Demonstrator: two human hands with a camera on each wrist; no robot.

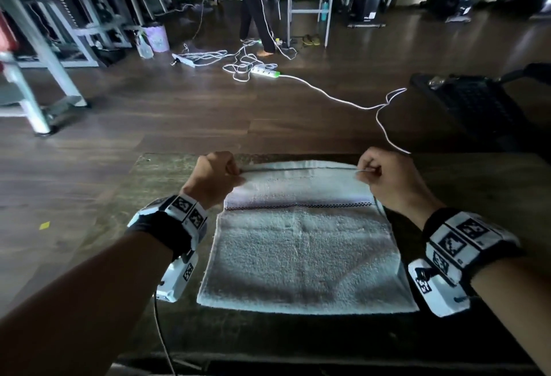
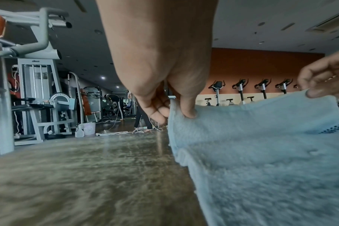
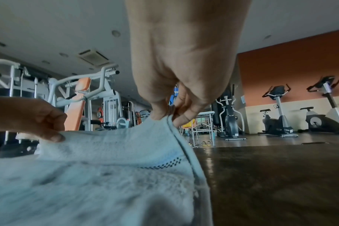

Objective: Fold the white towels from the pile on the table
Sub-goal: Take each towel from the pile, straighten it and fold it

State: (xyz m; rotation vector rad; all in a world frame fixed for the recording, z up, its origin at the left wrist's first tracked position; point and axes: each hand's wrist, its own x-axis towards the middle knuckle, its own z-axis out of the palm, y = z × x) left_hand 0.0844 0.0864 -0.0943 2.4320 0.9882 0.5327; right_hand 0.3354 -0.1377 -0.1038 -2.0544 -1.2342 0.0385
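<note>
White terry towel (image 1: 304, 244) with a dark checked stripe lies centre frame on my dark wooden counter (image 1: 477, 185); my left hand (image 1: 213, 177) and right hand (image 1: 387, 177) pinch its upper corners, lifted slightly.

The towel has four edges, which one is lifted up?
The far edge of the towel, pinched by the left hand and right hand. The others lie flat.

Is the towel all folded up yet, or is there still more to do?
Not yet. One white towel is laid flat on the table, so that part looks done. The left hand and right hand are each pinching a far corner, lifted a little. The folding over is still left. No towel pile shows in these views, so how many remain can't be told.
</note>
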